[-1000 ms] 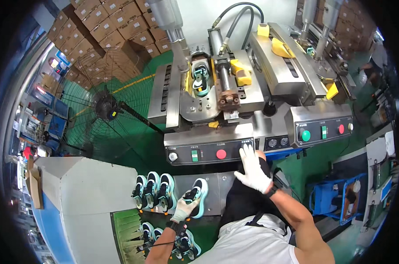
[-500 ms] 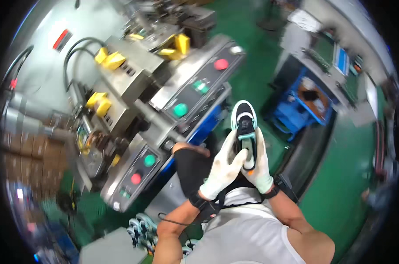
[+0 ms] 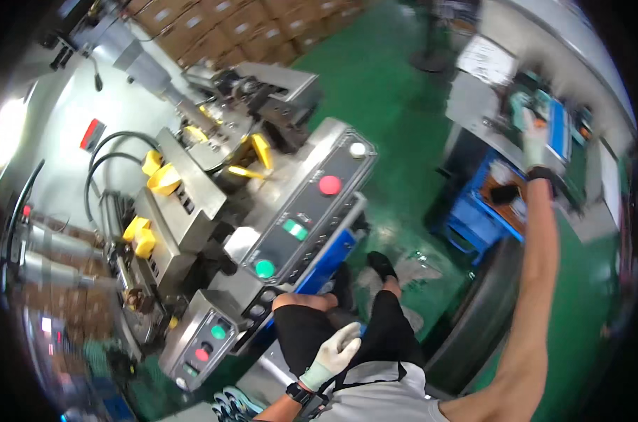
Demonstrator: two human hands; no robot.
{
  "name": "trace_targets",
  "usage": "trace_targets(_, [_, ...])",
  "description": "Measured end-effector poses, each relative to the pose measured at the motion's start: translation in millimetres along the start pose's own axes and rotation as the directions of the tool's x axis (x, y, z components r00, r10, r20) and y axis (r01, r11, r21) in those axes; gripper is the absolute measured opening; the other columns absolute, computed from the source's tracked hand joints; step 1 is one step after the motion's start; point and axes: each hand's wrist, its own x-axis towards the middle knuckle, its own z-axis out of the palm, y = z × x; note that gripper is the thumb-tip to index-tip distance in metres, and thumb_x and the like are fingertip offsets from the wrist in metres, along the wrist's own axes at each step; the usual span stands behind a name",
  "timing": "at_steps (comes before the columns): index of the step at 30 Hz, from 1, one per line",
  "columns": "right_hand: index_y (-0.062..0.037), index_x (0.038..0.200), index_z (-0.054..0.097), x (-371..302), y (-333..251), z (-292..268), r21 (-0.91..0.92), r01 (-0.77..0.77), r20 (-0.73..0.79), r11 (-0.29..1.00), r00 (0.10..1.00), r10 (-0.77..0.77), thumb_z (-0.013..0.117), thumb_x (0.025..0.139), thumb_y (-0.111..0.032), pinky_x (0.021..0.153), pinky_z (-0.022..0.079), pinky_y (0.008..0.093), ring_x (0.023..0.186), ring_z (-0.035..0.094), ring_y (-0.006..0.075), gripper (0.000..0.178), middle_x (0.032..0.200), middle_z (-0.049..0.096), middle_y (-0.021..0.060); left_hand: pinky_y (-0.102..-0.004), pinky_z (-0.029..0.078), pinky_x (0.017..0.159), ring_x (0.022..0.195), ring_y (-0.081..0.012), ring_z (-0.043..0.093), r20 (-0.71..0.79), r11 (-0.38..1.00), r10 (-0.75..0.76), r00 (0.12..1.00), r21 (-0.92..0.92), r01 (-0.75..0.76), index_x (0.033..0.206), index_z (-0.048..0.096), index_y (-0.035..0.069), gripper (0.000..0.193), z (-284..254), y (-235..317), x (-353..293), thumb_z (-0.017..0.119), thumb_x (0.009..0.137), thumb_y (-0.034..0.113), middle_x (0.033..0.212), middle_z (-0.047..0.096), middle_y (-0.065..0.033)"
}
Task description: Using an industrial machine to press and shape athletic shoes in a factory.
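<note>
My right hand (image 3: 535,144), in a pale glove, is stretched far out to the bench at the right. Its slightly smeared fingers are closed on a mint-coloured shoe (image 3: 542,104) with an orange spot at its heel; the glove hides part of the shoe. My left hand (image 3: 335,354), gloved too, hovers over my lap with its fingers loosely bent and a little apart. Nothing shows in it. Nearest to that hand are my thighs in black shorts and the lower control box (image 3: 203,344) of the machine.
A metal machine with yellow guards (image 3: 164,179) and a long button panel (image 3: 312,204) stands at the left. Below the bench sits a blue cart (image 3: 467,225). Several shoes (image 3: 236,404) lie at the lower left. Stacked cartons (image 3: 241,28) stand at the back.
Both hands held the shoe before my lap; now my right hand has carried it out to the bench at the right. My left hand has let go and dropped lower. The view has shifted.
</note>
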Motion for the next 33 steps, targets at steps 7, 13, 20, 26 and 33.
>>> trace_targets(7, [-0.0011,0.125,0.065,134.5,122.3,2.8,-0.221,0.445,0.312,0.868,0.875,-0.369,0.062,0.098,-0.027,0.103,0.045,0.0312,0.119,0.059,0.0191,0.038,0.123,0.065,0.0117,-0.0314,0.044,0.105,0.123,-0.017,0.057,-0.179,0.967,-0.178,0.968,-0.215,0.138,0.142,0.047,-0.003,0.047,-1.2,-8.4,3.7,0.059,0.101,0.016,0.134,0.059,-0.0121])
trace_targets(13, [0.0067,0.128,0.06,128.6,132.6,-43.2,-0.465,0.553,0.479,0.692,0.814,-0.328,0.057,0.101,-0.036,0.098,0.048,0.0343,0.115,0.063,0.024,0.051,0.127,0.065,0.0174,-0.0333,0.044,0.106,0.123,-0.0181,0.057,-0.176,0.995,-0.06,0.983,-0.092,0.044,0.142,0.046,-0.004,0.046,-35.7,-18.8,-17.1,0.057,0.1,0.012,0.135,0.059,-0.0131])
trace_targets(20, [0.0096,0.129,0.056,-217.7,96.6,-14.5,-0.341,0.414,0.894,0.844,0.419,0.156,0.059,0.101,-0.026,0.091,0.052,0.0331,0.098,0.063,0.0221,0.045,0.116,0.063,0.0182,-0.0335,0.055,0.091,0.104,-0.0201,0.068,-0.723,0.94,-0.123,0.68,0.135,0.313,0.131,0.055,-0.005,0.035,-110.1,-92.2,-174.8,0.055,0.1,0.012,0.117,0.068,-0.0133])
trace_targets(26, [0.0013,0.15,0.035,-492.1,-83.3,64.4,-0.276,-0.218,0.959,0.936,0.003,0.284,0.054,0.103,-0.017,0.105,0.043,0.035,0.124,0.054,0.022,0.053,0.142,0.052,0.019,-0.0321,0.059,0.064,0.073,-0.0184,0.069,-0.743,0.835,-0.518,-0.425,-0.546,-0.064,0.1,0.063,-0.002,0.023,-6.1,-246.2,-441.0,0.06,0.1,0.021,0.085,0.069,-0.0103])
trace_targets(33, [0.0008,0.148,0.039,-546.3,-156.8,100.8,-0.066,-0.015,0.915,0.998,-0.4,0.055,0.052,0.103,-0.01,0.107,0.043,0.0349,0.131,0.049,0.0231,0.048,0.15,0.045,0.0137,-0.0303,0.047,0.053,0.053,-0.0125,0.056,-0.368,0.666,-0.484,-0.794,-0.744,-0.062,0.086,0.064,0.001,0.034,225.4,-298.2,-468.9,0.06,0.098,0.032,0.06,0.061,-0.0038])
